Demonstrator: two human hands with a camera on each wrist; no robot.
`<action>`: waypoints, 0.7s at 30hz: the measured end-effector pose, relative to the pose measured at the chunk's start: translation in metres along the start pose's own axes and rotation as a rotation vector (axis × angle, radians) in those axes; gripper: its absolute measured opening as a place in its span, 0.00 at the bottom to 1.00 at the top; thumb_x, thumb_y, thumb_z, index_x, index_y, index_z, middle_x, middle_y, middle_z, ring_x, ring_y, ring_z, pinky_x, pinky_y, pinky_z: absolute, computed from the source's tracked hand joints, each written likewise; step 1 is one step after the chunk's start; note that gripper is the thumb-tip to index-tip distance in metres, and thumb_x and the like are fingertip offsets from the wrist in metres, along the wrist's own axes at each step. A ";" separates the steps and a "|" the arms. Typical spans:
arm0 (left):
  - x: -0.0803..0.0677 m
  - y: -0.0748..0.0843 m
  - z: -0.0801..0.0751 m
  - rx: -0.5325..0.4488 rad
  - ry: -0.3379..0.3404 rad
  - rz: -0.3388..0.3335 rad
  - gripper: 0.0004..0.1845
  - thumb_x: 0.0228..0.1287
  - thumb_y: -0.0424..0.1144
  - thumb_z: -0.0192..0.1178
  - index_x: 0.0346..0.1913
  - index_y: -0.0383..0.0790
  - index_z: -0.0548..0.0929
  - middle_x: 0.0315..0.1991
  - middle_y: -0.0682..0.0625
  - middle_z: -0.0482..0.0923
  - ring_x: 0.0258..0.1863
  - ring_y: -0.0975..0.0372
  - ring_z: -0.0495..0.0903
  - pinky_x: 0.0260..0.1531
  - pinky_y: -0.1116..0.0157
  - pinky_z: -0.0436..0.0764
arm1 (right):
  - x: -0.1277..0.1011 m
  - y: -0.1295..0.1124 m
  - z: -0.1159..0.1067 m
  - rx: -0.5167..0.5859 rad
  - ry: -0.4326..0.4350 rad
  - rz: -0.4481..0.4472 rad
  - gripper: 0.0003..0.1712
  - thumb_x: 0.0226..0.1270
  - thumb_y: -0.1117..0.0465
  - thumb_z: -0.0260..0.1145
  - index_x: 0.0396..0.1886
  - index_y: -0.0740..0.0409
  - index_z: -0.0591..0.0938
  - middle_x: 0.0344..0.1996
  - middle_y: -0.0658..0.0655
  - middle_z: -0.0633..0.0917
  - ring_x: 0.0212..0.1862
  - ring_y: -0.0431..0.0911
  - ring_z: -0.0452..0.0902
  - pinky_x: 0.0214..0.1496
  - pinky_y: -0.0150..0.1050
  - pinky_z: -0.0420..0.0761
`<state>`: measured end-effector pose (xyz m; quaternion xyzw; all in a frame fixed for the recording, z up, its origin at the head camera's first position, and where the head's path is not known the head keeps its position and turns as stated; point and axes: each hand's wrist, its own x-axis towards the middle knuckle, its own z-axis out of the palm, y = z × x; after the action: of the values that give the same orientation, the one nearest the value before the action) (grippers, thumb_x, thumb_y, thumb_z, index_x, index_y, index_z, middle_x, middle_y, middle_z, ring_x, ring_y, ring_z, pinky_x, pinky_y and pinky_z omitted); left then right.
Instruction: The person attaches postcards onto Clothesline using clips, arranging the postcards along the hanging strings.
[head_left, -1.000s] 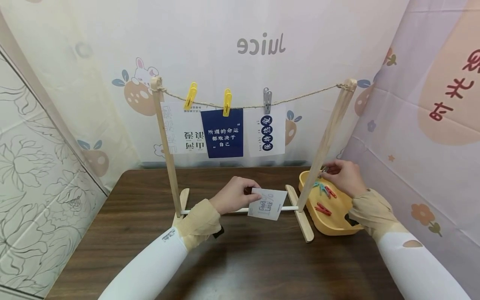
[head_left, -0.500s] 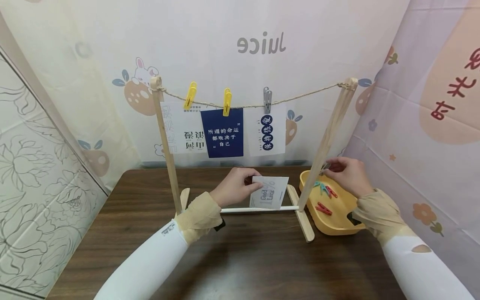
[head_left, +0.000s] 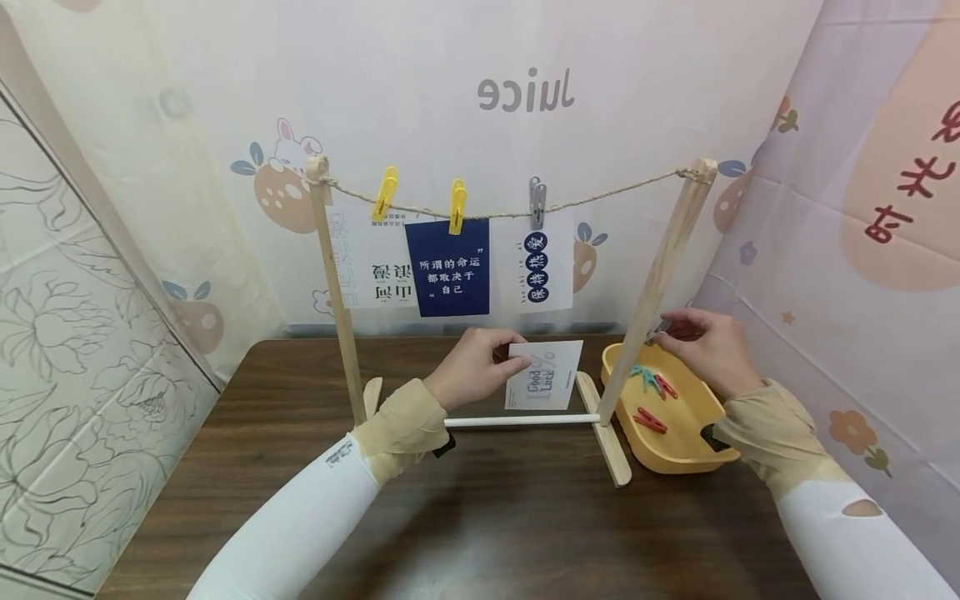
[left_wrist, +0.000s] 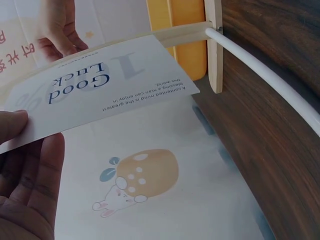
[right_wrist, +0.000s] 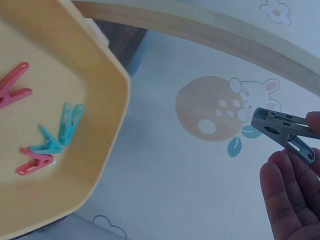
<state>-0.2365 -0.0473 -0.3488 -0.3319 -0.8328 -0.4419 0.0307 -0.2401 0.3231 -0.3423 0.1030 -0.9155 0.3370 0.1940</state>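
Observation:
My left hand [head_left: 480, 367] pinches a white "Good Luck" card [head_left: 546, 375] by its left edge, thumb on the printed face. It holds the card above the white crossbar [head_left: 517, 422] of a wooden stand. Over the far end of the yellow tray [head_left: 693, 458], my right hand [head_left: 708, 346] pinches a grey clothespin [right_wrist: 282, 130] between thumb and fingers. On the stand's twine [head_left: 600, 197], two yellow clothespins [head_left: 457, 207] and a grey clothespin [head_left: 537, 202] sit above hanging cards, including a navy card [head_left: 450, 271] and a white card [head_left: 551, 279] with blue dots.
Red clothespins [head_left: 649, 421] and teal clothespins [right_wrist: 70, 122] lie in the tray, beside the stand's right foot [head_left: 617, 458]. The right wooden post [head_left: 652, 292] rises between my hands. A printed curtain [head_left: 420, 75] hangs behind the brown table [head_left: 480, 517].
My left hand has lifted the card from crossbar height to above it. My right hand has risen slightly and shifted right, with the grey clothespin still pinched.

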 end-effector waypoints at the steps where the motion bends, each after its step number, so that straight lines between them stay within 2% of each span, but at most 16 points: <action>1: 0.000 0.001 0.000 0.001 0.007 0.004 0.06 0.76 0.32 0.68 0.49 0.34 0.90 0.44 0.43 0.92 0.37 0.63 0.85 0.40 0.71 0.84 | 0.000 -0.001 -0.001 0.000 0.006 -0.002 0.18 0.70 0.67 0.76 0.56 0.71 0.88 0.41 0.72 0.90 0.33 0.23 0.78 0.34 0.21 0.79; 9: 0.004 0.007 -0.002 -0.011 0.023 0.013 0.06 0.76 0.32 0.68 0.49 0.33 0.89 0.46 0.42 0.92 0.37 0.62 0.86 0.40 0.71 0.84 | -0.001 -0.014 -0.008 -0.004 0.037 0.018 0.21 0.70 0.61 0.77 0.57 0.70 0.88 0.42 0.70 0.90 0.32 0.24 0.78 0.35 0.19 0.78; 14: 0.007 0.013 -0.005 0.002 0.044 0.024 0.06 0.76 0.32 0.68 0.48 0.33 0.89 0.44 0.43 0.92 0.37 0.62 0.85 0.40 0.71 0.84 | -0.001 -0.020 -0.013 0.001 0.059 0.023 0.22 0.69 0.62 0.77 0.58 0.70 0.87 0.42 0.69 0.91 0.32 0.23 0.78 0.36 0.18 0.78; 21: 0.011 0.021 -0.008 0.012 0.040 0.038 0.04 0.75 0.32 0.68 0.47 0.34 0.90 0.44 0.43 0.92 0.37 0.61 0.86 0.40 0.70 0.85 | -0.002 -0.023 -0.020 -0.009 0.070 0.013 0.20 0.68 0.63 0.79 0.57 0.68 0.88 0.37 0.55 0.91 0.32 0.23 0.78 0.36 0.17 0.78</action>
<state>-0.2351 -0.0396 -0.3254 -0.3385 -0.8283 -0.4428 0.0578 -0.2254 0.3187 -0.3157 0.0844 -0.9103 0.3375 0.2245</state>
